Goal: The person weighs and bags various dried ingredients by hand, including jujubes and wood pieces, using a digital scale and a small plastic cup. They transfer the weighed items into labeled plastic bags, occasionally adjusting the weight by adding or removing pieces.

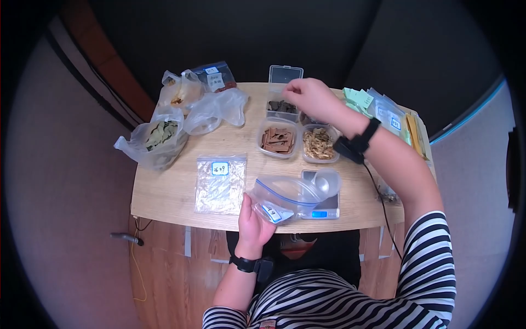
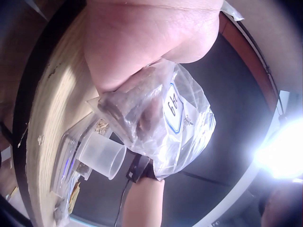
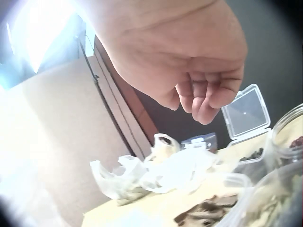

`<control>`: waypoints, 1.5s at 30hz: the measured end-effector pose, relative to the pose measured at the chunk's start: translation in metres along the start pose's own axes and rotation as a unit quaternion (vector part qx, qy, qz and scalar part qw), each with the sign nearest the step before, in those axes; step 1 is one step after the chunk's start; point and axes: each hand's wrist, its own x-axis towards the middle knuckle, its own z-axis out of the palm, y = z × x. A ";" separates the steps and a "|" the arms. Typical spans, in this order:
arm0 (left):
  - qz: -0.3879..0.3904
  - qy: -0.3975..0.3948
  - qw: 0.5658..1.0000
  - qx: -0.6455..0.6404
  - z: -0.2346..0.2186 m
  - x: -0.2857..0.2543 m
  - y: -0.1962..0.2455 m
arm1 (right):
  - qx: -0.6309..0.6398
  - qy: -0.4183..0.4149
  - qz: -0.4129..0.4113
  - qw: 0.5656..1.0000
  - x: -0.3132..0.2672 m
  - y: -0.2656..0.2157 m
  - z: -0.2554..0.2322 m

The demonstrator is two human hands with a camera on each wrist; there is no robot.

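Observation:
My left hand [image 1: 255, 225] grips a clear zip bag [image 1: 285, 193] by its lower left side, above the table's front edge. The bag has a blue zip line and a blue-edged label, seen close in the left wrist view; its mouth stands apart. My right hand [image 1: 310, 97] is raised over the back containers, near a lidded clear box [image 1: 283, 106] of dark pieces. In the right wrist view its fingers [image 3: 204, 111] are loosely bent, with nothing visible in them. Behind the held bag lies a small digital scale [image 1: 329, 211] with a translucent cup [image 1: 327, 183] on it.
Tubs of brown bark strips [image 1: 278, 141] and pale dried slices [image 1: 319, 145] stand mid-table. A flat labelled zip bag [image 1: 221, 189] lies to the left. Plastic bags [image 1: 160, 137] fill the back left; labelled packets [image 1: 390, 118] the right. A black cable [image 1: 378, 189] hangs from the right wrist.

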 end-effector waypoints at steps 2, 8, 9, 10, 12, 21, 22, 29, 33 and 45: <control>0.005 0.014 1.000 0.005 0.001 0.000 0.000 | 0.146 0.002 -0.022 0.989 -0.044 -0.019 -0.009; 0.026 -0.049 0.998 -0.016 -0.011 -0.005 -0.002 | 0.135 0.000 -0.223 0.966 -0.209 -0.064 -0.005; 0.025 -0.124 0.991 -0.043 -0.023 -0.001 -0.003 | 0.141 0.002 -0.220 0.965 -0.227 -0.068 0.004; 0.023 -0.200 0.977 -0.069 -0.015 -0.002 -0.001 | 0.106 0.002 -0.234 0.967 -0.241 -0.072 0.012; 0.056 -0.042 0.997 -0.022 0.001 -0.020 -0.006 | 0.079 0.006 -0.243 0.967 -0.265 -0.076 0.025; 0.077 -0.076 0.993 0.041 0.007 -0.045 -0.021 | -0.014 0.083 -0.288 0.954 -0.324 -0.068 0.039; 0.080 -0.098 0.991 0.046 0.009 -0.046 -0.024 | -0.013 0.086 -0.286 0.954 -0.329 -0.068 0.037; 0.080 -0.086 0.960 0.254 0.034 -0.050 -0.039 | 0.397 -0.151 -0.007 0.905 -0.326 -0.030 0.013; 0.012 -0.013 0.948 0.319 0.070 -0.054 -0.050 | 0.522 -0.189 0.055 0.830 -0.310 0.021 0.028; -0.102 -0.028 0.942 0.318 0.091 -0.055 -0.077 | 0.348 -0.299 0.118 0.880 -0.305 0.020 -0.004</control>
